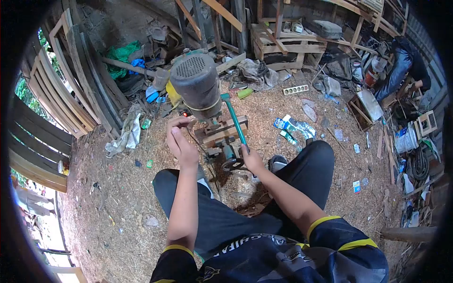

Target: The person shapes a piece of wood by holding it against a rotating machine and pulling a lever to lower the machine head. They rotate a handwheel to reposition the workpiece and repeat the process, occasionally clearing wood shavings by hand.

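Note:
A mortising machine with a big grey motor (191, 78) stands on the ground between my knees. My right hand (253, 161) is wrapped round the lower end of its long green lever (234, 118). A wooden piece (224, 135) lies across the machine under the motor, beside the clamp. Below it, near my right hand, is a dark handwheel (232, 164). My left hand (181, 145) is raised at the machine's left side with its fingers bent toward the motor and apparently nothing in it. A small red light (185, 113) glows just above those fingers.
Wood shavings cover the ground. Wooden frames (61, 89) lean at the left. Behind the machine are a wooden bench (288, 47) and rags (257, 75). Plastic wrappers (295, 127) lie to the right. Another person (401, 68) bends over at the far right near a wooden box (365, 111).

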`<action>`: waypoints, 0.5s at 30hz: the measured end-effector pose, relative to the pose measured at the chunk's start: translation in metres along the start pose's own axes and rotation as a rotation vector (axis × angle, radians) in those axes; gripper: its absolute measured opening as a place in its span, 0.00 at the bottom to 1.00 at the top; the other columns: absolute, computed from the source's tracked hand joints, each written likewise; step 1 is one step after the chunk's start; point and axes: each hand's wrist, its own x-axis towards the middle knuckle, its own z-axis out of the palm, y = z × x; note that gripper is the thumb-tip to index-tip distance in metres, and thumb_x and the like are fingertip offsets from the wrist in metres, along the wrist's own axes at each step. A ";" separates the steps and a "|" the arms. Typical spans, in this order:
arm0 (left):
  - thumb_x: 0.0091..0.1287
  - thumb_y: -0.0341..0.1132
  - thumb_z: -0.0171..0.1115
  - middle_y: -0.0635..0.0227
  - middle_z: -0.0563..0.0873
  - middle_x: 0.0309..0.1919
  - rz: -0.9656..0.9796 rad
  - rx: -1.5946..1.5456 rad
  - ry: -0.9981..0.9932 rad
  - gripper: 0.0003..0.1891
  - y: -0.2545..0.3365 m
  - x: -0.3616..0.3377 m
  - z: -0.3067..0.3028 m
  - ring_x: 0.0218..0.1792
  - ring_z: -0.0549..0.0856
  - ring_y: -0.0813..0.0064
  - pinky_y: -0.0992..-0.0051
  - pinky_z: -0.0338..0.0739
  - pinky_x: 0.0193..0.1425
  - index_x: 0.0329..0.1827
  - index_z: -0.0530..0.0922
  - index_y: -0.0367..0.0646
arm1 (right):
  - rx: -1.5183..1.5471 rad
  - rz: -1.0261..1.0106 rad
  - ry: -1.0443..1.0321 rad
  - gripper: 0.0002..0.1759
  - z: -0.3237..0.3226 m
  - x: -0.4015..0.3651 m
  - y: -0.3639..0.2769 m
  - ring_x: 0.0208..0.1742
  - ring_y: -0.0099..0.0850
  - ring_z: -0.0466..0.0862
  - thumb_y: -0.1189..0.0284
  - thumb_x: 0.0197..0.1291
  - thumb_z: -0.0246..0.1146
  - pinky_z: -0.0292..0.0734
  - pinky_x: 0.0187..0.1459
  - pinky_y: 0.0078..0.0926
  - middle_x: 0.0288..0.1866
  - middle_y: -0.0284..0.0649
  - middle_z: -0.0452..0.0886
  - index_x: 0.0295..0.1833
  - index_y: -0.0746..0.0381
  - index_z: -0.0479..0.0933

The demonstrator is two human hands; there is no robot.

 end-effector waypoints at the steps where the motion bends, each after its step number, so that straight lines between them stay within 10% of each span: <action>1: 0.86 0.40 0.37 0.61 0.82 0.46 -0.016 -0.026 0.029 0.19 0.001 -0.003 0.002 0.46 0.80 0.72 0.70 0.75 0.54 0.50 0.77 0.37 | 0.024 -0.032 0.001 0.37 0.002 0.003 0.004 0.45 0.62 0.87 0.40 0.77 0.49 0.79 0.53 0.54 0.40 0.64 0.86 0.51 0.65 0.85; 5: 0.86 0.40 0.39 0.62 0.82 0.47 -0.012 -0.072 0.085 0.17 0.002 -0.007 0.008 0.46 0.80 0.73 0.70 0.75 0.55 0.60 0.72 0.38 | 0.384 0.104 -0.248 0.24 -0.045 -0.022 -0.046 0.25 0.32 0.82 0.55 0.80 0.55 0.77 0.28 0.35 0.26 0.43 0.79 0.70 0.58 0.71; 7: 0.86 0.41 0.39 0.61 0.82 0.48 0.003 -0.078 0.094 0.17 0.003 -0.008 0.009 0.46 0.80 0.73 0.70 0.75 0.55 0.63 0.70 0.39 | 0.426 -0.169 -0.202 0.22 -0.057 -0.030 -0.059 0.22 0.26 0.76 0.63 0.79 0.55 0.72 0.23 0.29 0.27 0.37 0.74 0.73 0.54 0.65; 11: 0.86 0.39 0.38 0.61 0.82 0.49 0.011 -0.102 0.107 0.17 0.002 -0.009 0.009 0.46 0.80 0.73 0.69 0.76 0.55 0.66 0.68 0.39 | 0.491 -0.072 -0.381 0.23 -0.106 -0.052 -0.110 0.18 0.23 0.71 0.74 0.76 0.55 0.69 0.19 0.27 0.32 0.33 0.72 0.72 0.50 0.61; 15: 0.86 0.39 0.38 0.61 0.81 0.50 -0.009 -0.094 0.104 0.17 -0.001 -0.013 0.005 0.46 0.80 0.73 0.69 0.76 0.54 0.66 0.68 0.39 | 0.681 -0.046 -0.468 0.12 -0.122 -0.037 -0.137 0.19 0.24 0.74 0.64 0.76 0.55 0.73 0.21 0.25 0.32 0.34 0.74 0.59 0.54 0.69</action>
